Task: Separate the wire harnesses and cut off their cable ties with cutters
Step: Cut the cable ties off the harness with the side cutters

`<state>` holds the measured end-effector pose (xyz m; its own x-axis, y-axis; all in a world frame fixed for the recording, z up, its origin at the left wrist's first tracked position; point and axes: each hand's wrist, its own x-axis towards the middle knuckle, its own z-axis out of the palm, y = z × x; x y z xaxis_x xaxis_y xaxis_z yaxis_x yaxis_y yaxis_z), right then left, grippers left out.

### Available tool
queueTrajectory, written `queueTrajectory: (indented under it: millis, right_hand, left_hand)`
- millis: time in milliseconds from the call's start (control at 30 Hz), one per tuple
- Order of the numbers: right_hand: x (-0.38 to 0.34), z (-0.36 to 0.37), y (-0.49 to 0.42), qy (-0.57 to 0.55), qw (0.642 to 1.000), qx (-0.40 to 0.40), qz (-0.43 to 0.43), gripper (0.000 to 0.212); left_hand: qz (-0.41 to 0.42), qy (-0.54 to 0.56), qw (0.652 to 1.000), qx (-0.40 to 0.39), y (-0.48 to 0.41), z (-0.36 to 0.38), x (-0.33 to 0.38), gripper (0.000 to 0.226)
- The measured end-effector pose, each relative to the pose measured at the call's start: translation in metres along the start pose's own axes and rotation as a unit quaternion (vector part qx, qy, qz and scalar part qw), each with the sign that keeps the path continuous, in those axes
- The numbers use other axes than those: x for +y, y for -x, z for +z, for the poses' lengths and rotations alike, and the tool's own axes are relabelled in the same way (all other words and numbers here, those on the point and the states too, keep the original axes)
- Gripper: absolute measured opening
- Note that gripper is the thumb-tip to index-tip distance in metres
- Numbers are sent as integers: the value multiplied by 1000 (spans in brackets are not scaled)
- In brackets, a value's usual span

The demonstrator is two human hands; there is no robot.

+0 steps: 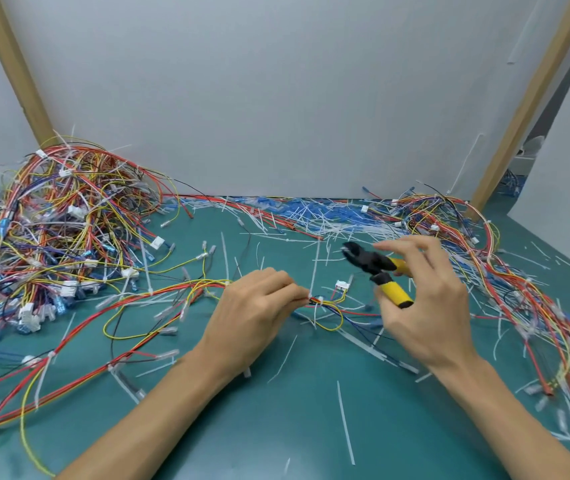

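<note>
Fingertips of the left hand (252, 313) are pinching the harness (328, 304) beside its white cable tie (319, 300), just over the table (276, 427). The right hand (425, 306) is gripping the cutters (377, 268), away from the tie. Cut appears pending: blades need closing on the tie alone.

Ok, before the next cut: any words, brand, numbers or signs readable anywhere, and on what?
No text can be read anywhere.
Cutters in the right hand: plain yellow handles, black head, no brand visible.
White connector beside the harness that the left hand pinches: too small to show any marking.
Wall and mat: no print.
</note>
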<state>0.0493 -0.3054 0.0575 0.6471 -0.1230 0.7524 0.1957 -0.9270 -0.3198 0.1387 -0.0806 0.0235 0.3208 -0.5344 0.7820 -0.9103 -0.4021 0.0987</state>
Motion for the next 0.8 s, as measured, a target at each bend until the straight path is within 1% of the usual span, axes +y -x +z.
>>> queueTrajectory:
  millis: [67,133,233,300,367,467,567,800]
  right_hand:
    - [0,0,-1,-52,998,12,19,28]
    - [2,1,-2,-40,998,-21,41,17]
    - [4,4,2,37,989,-133,43,18]
    - [4,7,4,48,976,-207,42,19]
    - [5,8,5,49,967,-248,42,19]
    - [5,9,6,46,960,-275,35,20]
    - [2,11,7,38,954,-296,27,22]
    - [0,11,10,33,956,-292,24,18]
  left_hand:
    - [43,-33,999,0,-1,0,0,9]
    - [69,-56,996,8,0,-1,0,10]
    - [74,-56,995,26,1,-2,-1,16]
    - [60,-40,997,34,1,-2,-2,13]
    - [35,-21,998,44,1,-3,-4,12]
    - [4,7,999,41,0,-3,-7,20]
    - [-12,26,999,33,1,-4,-6,21]
    - [-23,41,998,44,-1,-7,-3,21]
